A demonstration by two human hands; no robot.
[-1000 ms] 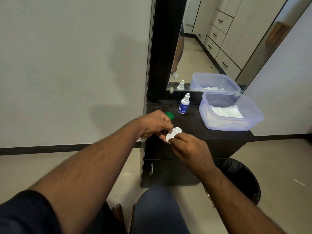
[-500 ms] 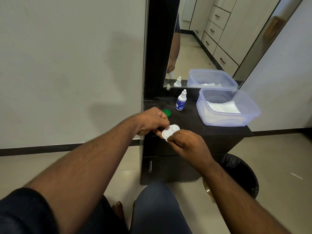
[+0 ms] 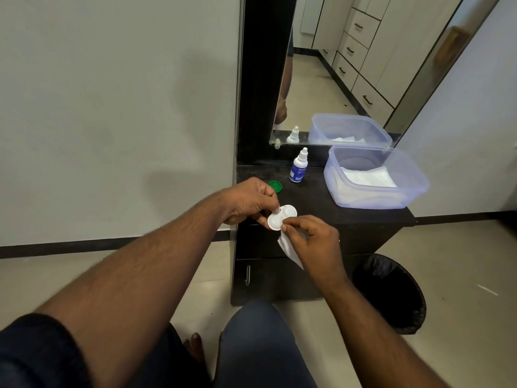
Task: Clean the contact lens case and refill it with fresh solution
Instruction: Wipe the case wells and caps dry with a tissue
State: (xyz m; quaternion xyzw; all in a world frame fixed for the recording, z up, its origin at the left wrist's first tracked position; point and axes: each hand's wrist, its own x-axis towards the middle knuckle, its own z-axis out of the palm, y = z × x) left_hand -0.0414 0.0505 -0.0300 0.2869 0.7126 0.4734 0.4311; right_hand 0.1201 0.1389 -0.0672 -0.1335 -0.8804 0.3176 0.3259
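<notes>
Dark cabinet top (image 3: 349, 217) under a mirror (image 3: 349, 65): bottle (image 3: 298, 169), green cap (image 3: 275, 186), tub (image 3: 375, 177) of white tissue. Out front, above the near edge, left hand (image 3: 247, 201) pinching the white case (image 3: 281, 217) (both wells uncapped). Right hand (image 3: 313, 242) closed on a tissue (image 3: 289, 249), fingertips touching the case.

Both forearms reach forward, left hand (image 3: 247, 201) and right hand (image 3: 313, 242) each closed in a pinching grip.
</notes>
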